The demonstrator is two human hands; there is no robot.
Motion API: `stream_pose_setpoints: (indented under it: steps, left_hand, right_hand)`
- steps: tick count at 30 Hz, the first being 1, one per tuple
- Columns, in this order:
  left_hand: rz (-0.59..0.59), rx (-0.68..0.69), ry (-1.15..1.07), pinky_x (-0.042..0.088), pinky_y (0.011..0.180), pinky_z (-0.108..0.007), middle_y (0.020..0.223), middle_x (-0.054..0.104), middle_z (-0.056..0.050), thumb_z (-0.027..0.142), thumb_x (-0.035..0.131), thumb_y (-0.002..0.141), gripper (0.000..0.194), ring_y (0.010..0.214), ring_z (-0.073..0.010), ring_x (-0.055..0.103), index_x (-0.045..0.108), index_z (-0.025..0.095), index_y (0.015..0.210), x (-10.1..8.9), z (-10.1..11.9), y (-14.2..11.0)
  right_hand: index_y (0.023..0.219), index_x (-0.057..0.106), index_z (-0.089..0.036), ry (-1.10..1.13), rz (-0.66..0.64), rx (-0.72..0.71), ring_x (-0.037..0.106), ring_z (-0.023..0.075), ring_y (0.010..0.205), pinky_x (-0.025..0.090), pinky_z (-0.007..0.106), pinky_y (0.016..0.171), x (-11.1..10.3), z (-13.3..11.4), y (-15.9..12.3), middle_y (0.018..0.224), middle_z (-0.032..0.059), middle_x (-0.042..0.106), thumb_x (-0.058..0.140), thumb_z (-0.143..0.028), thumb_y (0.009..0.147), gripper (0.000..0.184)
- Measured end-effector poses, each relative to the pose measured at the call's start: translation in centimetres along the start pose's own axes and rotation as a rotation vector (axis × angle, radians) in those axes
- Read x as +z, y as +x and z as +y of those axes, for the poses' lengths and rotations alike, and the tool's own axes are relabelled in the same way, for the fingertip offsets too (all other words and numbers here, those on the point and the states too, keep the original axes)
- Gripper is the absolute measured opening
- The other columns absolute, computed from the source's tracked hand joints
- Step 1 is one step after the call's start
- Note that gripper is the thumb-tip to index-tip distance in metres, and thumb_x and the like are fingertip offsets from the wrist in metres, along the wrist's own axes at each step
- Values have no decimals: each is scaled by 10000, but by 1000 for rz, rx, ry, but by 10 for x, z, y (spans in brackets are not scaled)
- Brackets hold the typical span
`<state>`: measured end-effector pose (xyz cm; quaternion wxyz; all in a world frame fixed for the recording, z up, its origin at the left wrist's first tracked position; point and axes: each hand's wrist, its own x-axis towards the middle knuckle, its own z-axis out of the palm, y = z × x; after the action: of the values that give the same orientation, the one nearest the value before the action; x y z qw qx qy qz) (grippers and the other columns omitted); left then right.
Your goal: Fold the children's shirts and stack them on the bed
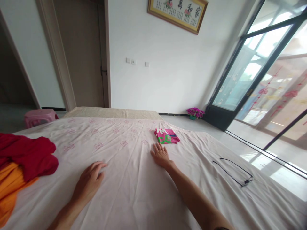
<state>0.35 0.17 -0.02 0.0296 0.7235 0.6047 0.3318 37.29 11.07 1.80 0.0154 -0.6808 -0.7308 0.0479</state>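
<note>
On the pale flowered sheet [124, 179] lies a small folded pink garment [167, 136] with white and green lettering. My right hand [161, 155] rests flat just in front of it, fingers stretched out, the tips close to its near edge. Whether they touch it I cannot tell. Over the sheet at the left, my left hand [92, 174] is held with fingers loosely extended and nothing in it. Farther left sits a heap of clothes, a dark red garment [35, 158] on top of an orange garment [11, 185].
Eyeglasses [247, 182] lie upside down on the sheet at the right. A pink plastic stool [40, 116] stands past the far left edge. Potted purple flowers [195, 112] stand on the floor by the glass door [242, 73]. Behind is a white wall with a framed picture [178, 12].
</note>
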Motion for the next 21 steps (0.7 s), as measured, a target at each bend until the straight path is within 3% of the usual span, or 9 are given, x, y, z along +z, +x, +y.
stream_pose_setpoints:
  steps: [7, 13, 16, 21]
  left_hand:
    - [0, -3, -33, 450, 1053, -394, 1187, 676, -98, 168, 471, 829, 339, 1146, -219, 618, 679, 172, 1097, -4, 4, -2]
    - [-8, -47, -15, 462, 1026, -346, 1203, 679, -113, 41, 472, 793, 443, 1143, -199, 624, 630, 160, 1190, -18, 5, 3]
    - [69, -82, 94, 417, 1072, -376, 1251, 642, -136, 36, 463, 812, 447, 1208, -230, 574, 612, 147, 1218, -49, -17, 16]
    - [300, -202, 398, 257, 1141, -513, 1390, 517, -165, 104, 481, 852, 381, 1401, -326, 336, 614, 154, 1205, -137, -75, 34]
  right_hand:
    - [1566, 213, -194, 33, 24, -126, 64, 243, 1508, 37, 460, 1194, 2, -46, -51, 1635, 100, 127, 210, -554, 994, 676]
    - [1545, 286, -213, -19, 76, -116, 129, 227, 1500, 67, 449, 1194, 6, -55, -60, 1621, 88, 203, 263, -493, 1002, 611]
    - [1532, 321, -236, -44, 118, -104, 169, 228, 1491, 83, 460, 1192, 12, -53, -54, 1611, 73, 242, 279, -477, 1000, 585]
    - [1517, 350, -260, -58, 172, -110, 209, 225, 1479, 123, 454, 1188, 19, -51, -50, 1594, 58, 293, 287, -463, 993, 566]
